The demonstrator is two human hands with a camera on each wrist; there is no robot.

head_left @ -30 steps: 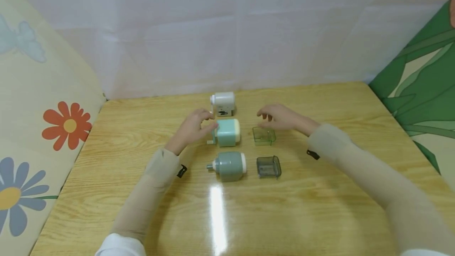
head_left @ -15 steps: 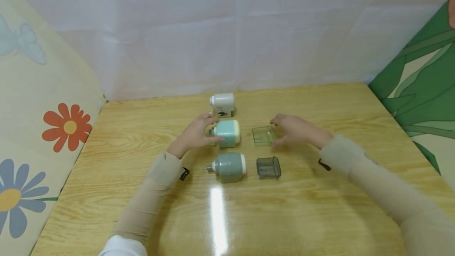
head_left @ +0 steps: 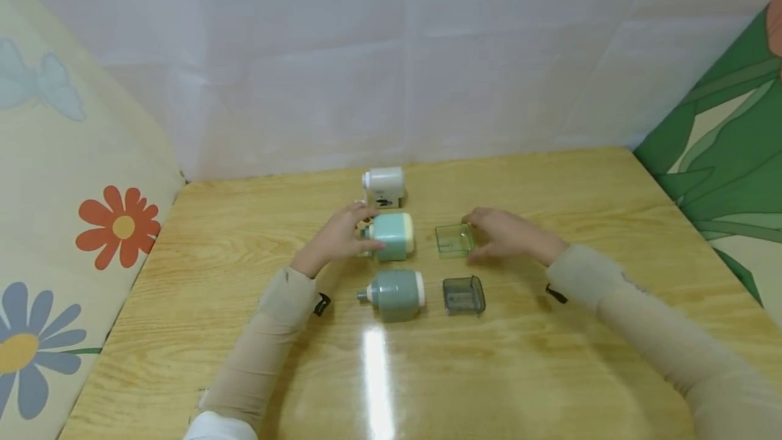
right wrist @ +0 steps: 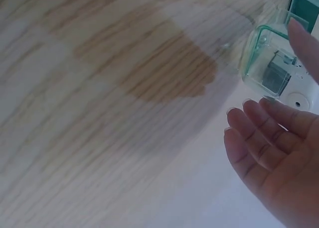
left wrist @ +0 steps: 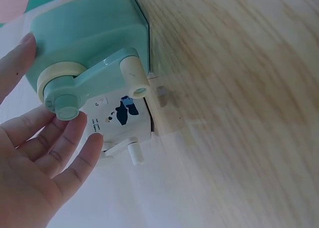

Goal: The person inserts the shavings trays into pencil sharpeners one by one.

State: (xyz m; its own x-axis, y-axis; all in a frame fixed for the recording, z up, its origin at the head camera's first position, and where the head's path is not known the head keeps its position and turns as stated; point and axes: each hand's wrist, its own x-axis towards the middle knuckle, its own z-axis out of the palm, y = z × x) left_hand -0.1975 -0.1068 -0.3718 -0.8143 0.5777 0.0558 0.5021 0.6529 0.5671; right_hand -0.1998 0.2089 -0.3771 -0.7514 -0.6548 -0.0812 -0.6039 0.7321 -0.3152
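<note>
The left hand is wide, with straight fingers touching the crank end of the mint green pencil sharpener. It does not grip it. That sharpener sits on the wooden bench, just right of this hand. The right hand is wide too, thumb and fingers spread on either side of the clear green shavings tray; whether it touches is hard to tell. Behind the left hand stands a white pencil sharpener. Nearer the person lie a grey-green pencil sharpener and a grey shavings tray.

Wooden table: 3 sharpeners, 2 trays
</note>
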